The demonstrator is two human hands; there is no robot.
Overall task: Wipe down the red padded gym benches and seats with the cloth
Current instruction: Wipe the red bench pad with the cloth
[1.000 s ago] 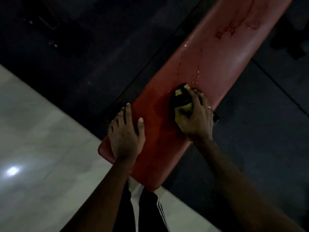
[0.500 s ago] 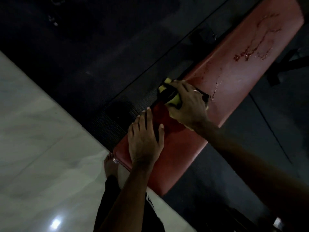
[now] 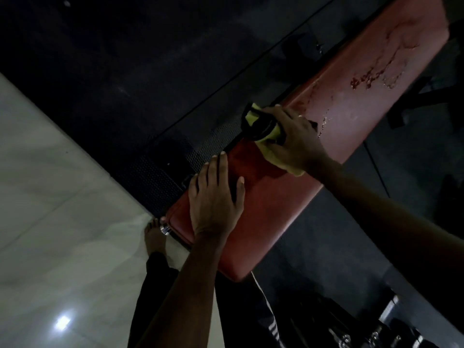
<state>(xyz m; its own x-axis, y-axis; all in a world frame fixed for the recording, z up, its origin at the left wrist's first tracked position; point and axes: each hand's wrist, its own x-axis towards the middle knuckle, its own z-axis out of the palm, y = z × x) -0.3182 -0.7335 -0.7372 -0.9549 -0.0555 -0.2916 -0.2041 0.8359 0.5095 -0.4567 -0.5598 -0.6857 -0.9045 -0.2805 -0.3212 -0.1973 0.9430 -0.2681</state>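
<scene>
A long red padded bench (image 3: 334, 116) runs diagonally from the lower middle to the upper right. Wet streaks and droplets sit on its far part. My right hand (image 3: 295, 139) presses a yellow and black cloth (image 3: 261, 126) against the bench's left edge, with a yellow corner sticking out beneath the wrist. My left hand (image 3: 216, 199) lies flat on the near end of the pad, fingers spread, holding nothing.
Dark rubber gym flooring (image 3: 150, 71) surrounds the bench. Pale glossy tiles (image 3: 50, 197) cover the lower left. My bare foot (image 3: 154, 234) stands by the bench's metal end cap (image 3: 165, 228). Dark equipment with chrome parts (image 3: 364, 332) lies at the lower right.
My right hand has swept the cloth from the middle of the pad across to its left edge. My left hand has stayed planted on the near end. The view has shifted.
</scene>
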